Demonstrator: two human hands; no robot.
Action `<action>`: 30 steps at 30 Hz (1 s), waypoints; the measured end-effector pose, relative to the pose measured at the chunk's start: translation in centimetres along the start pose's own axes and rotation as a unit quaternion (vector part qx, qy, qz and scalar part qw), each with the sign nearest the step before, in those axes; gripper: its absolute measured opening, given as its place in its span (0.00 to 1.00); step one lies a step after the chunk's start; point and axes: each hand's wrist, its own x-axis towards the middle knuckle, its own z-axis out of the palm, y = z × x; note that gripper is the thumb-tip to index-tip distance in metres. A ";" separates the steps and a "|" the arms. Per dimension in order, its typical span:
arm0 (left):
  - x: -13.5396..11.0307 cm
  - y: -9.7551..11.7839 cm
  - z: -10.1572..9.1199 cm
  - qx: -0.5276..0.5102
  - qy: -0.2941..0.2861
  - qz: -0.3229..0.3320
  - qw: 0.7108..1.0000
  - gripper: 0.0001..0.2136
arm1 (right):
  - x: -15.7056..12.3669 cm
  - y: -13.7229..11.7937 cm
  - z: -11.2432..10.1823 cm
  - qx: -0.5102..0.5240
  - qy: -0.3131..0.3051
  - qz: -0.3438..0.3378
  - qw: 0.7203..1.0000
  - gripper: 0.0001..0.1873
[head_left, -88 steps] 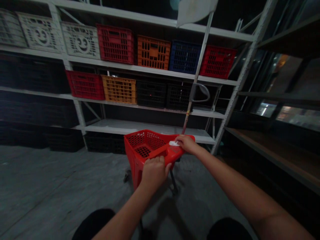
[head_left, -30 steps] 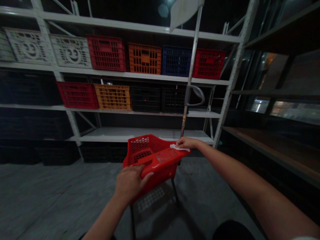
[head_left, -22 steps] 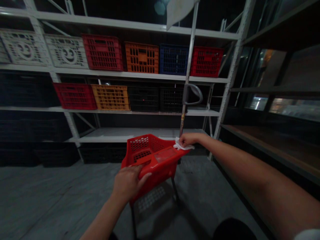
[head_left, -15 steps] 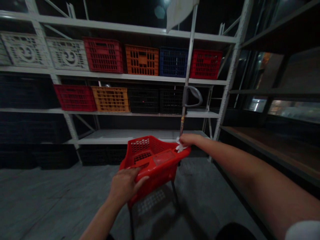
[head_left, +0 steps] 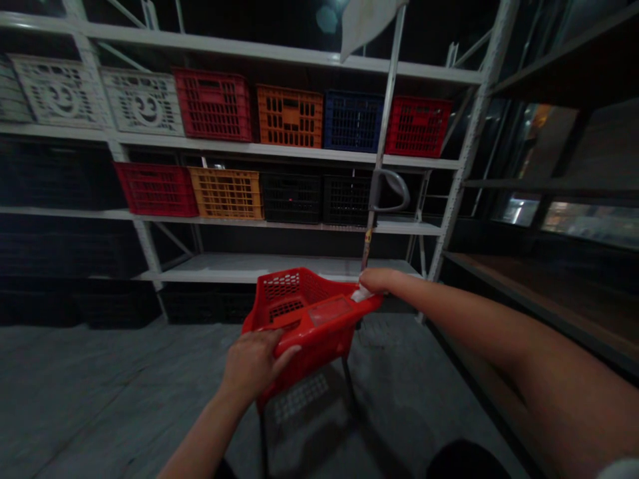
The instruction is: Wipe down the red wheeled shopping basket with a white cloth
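Note:
A small red plastic shopping cart (head_left: 319, 346) on dark legs stands in front of me, its basket open at the top. My left hand (head_left: 252, 362) grips the left side of its near rim, fingers over the top and thumb along the outside. At the rim's right corner my right hand (head_left: 374, 279) is closed on a crumpled white wipe (head_left: 360, 293), pressed at the foot of an upright metal pole (head_left: 390, 93). The pole carries a grey loop handle (head_left: 394, 191) and a white flag (head_left: 367, 26). My right fingertips are mostly hidden.
White metal racking (head_left: 309, 271) spans the back, holding white, red, orange, blue and black crates, such as an orange crate (head_left: 290, 116). Dark shelves (head_left: 539, 286) run along the right. The floor (head_left: 124, 392) is grey concrete.
My right hand has shifted slightly and covers more of the white wipe at the pole's foot. My left hand keeps its grip. The whole view has turned a little to the left.

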 end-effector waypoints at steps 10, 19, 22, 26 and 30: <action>0.3 1.3 -0.1 0.009 0.000 0.004 1.000 0.25 | -6.9 -1.6 6.0 0.116 0.227 0.159 0.954 0.11; 0.6 4.0 -0.3 0.059 0.006 -0.009 0.998 0.21 | -6.1 -12.2 12.6 0.316 0.387 0.179 0.847 0.20; 0.6 4.1 -0.1 0.070 0.015 -0.005 0.997 0.20 | -5.3 -12.7 14.0 0.327 0.404 0.218 0.826 0.19; 0.4 3.7 0.2 0.072 0.030 -0.001 0.997 0.21 | -4.2 -8.7 14.0 0.311 0.417 0.320 0.791 0.21; 0.4 3.4 0.4 0.072 0.039 0.004 0.997 0.21 | -3.6 -3.4 12.4 0.305 0.476 0.395 0.724 0.19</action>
